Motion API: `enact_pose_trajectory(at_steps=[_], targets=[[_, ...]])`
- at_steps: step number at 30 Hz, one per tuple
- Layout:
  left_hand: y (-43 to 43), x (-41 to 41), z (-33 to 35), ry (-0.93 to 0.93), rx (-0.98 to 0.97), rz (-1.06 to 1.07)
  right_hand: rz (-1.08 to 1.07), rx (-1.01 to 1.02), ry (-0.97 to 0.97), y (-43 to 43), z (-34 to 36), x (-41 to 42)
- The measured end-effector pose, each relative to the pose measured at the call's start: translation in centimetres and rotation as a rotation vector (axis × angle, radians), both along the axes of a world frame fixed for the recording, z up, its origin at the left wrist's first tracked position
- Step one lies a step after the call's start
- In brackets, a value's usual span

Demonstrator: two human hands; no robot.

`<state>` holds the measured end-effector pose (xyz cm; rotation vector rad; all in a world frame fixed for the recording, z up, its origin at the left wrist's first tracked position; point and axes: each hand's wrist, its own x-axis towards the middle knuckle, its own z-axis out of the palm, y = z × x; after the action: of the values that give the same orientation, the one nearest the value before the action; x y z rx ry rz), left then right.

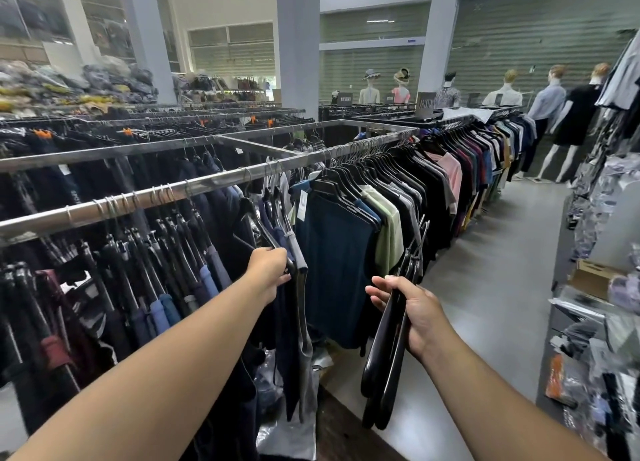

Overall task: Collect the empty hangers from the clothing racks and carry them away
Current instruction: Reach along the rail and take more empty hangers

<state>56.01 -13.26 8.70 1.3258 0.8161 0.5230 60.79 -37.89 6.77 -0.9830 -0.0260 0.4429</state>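
Right hand (pixel 417 310) grips hangers (pixel 386 363) beside seemingly open aisle (pixel 491 287).

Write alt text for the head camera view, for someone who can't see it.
A person's right hand holds a bunch of empty black hangers while the left hand grips a black hanger on a metal clothing rack packed with mostly dark garments. Dressed mannequins stand across the shop aisle.
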Motion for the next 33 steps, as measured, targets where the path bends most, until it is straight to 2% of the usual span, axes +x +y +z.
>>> enact_pose_trajectory(at_steps=[4,10,16,24,33], targets=[[-1.9,-0.3,2.0,-0.095,-0.003,-0.047,0.01,-0.003,-0.007,0.3,0.1,0.1],[-5.7,-1.1,4.8,-0.166,0.139,-0.125,0.038,0.028,-0.017,0.8,0.2,0.1],[-10.4,-1.7,5.5,-0.152,0.228,-0.216,0.034,0.061,-0.028,0.7,0.6,0.9],[-17.2,-3.7,5.2,-0.098,0.545,-0.388,0.054,0.1,-0.004,-1.5,1.3,2.4],[-19.6,-1.7,3.0,0.019,0.5,-0.724,-0.043,0.114,-0.018,-5.9,1.4,5.8]])
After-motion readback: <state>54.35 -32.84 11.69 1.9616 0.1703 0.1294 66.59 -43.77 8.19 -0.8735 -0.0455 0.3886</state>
